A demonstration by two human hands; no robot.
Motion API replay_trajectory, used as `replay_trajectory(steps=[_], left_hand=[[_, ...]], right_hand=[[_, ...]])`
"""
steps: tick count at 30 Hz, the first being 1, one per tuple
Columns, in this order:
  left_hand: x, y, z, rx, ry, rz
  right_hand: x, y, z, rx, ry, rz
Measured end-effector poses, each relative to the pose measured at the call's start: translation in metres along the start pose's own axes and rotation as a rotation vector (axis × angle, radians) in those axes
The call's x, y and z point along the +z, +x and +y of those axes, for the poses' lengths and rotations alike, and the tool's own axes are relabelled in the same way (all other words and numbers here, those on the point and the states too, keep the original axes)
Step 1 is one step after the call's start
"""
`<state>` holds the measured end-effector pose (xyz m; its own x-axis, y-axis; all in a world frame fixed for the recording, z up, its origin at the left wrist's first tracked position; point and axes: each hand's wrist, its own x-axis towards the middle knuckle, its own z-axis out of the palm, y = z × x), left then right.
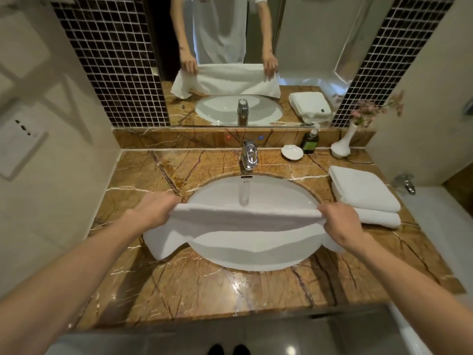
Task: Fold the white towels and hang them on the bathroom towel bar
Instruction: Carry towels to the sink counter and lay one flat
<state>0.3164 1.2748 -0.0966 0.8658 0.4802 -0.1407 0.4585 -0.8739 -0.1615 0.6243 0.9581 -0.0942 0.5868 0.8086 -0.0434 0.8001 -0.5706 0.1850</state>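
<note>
The left hand (156, 208) at 9 o'clock and right hand (338, 221) at 3 pinch the white towel (243, 224) with curled fingers, and its slack middle may sag into the sink (268, 187).

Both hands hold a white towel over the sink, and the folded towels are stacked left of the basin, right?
No. The head view shows the folded towels stacked on the counter right of the basin, not left. The left hand and right hand do hold the white towel over it.
</note>
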Motion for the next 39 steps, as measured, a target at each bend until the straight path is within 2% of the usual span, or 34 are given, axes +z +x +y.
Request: replay_trajectory(steps=[5, 9, 11, 15, 18, 20, 25, 33, 39], left_hand=[[0.020, -0.004, 0.005, -0.114, 0.011, 0.123], [0.025, -0.012, 0.008, -0.095, -0.119, 0.254], [0.036, -0.021, 0.015, -0.057, -0.163, 0.220], [0.069, -0.045, 0.041, -0.215, -0.365, 0.002], [0.095, -0.066, 0.054, -0.040, -0.247, -0.082], [0.105, -0.079, 0.059, -0.008, -0.218, -0.162], [0.125, -0.087, 0.060, -0.024, -0.098, -0.186], [0.135, -0.087, 0.054, -0.079, -0.207, -0.393], [0.145, -0.096, 0.054, -0.073, -0.182, -0.377]], right_hand=[[0.015, 0.002, 0.003, -0.052, -0.111, 0.044], [0.022, -0.004, 0.000, -0.061, -0.139, 0.032], [0.026, -0.013, -0.002, -0.105, -0.101, 0.018], [0.044, -0.033, -0.007, -0.198, -0.131, -0.091], [0.064, -0.051, -0.004, -0.283, -0.158, -0.150], [0.083, -0.063, 0.001, -0.319, -0.165, -0.188], [0.100, -0.081, 0.005, -0.357, -0.165, -0.262], [0.116, -0.092, 0.001, -0.352, -0.156, -0.280], [0.126, -0.106, -0.005, -0.283, -0.161, -0.325]])
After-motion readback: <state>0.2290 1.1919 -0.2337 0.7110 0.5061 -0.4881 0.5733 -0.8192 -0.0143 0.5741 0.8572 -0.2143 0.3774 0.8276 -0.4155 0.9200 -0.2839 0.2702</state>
